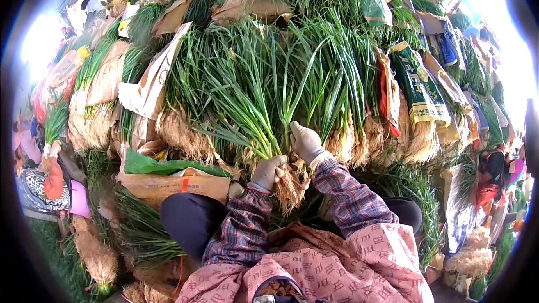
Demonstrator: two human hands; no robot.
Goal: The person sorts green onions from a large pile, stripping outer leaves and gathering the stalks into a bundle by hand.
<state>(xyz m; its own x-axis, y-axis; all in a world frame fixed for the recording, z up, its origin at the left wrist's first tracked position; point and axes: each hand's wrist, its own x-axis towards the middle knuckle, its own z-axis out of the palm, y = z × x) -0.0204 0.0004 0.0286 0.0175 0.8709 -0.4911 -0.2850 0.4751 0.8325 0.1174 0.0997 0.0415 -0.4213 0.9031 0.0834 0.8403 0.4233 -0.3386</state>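
Left grip [268, 173] closed round rooted greens [264, 141] — right grip [306, 142] pinching stems [287, 113] (green bag [416, 81], print unreadable).

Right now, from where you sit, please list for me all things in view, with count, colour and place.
Held bunch: one, green with tan roots, centre
Other bunches: many, green with tan roots, all around
Paper wrappings: several, brown, among bunches
Green sheet: one, left of centre
Printed bag: one, green, upper right
Other people: several, mixed colours, outer edges
Apron: pink, bottom centre
Sleeves: two, plaid, lower centre
Knees: two, dark, beside arms
Left hand: pale-gloved, around held bunch
Right hand: pale-gloved, beside it
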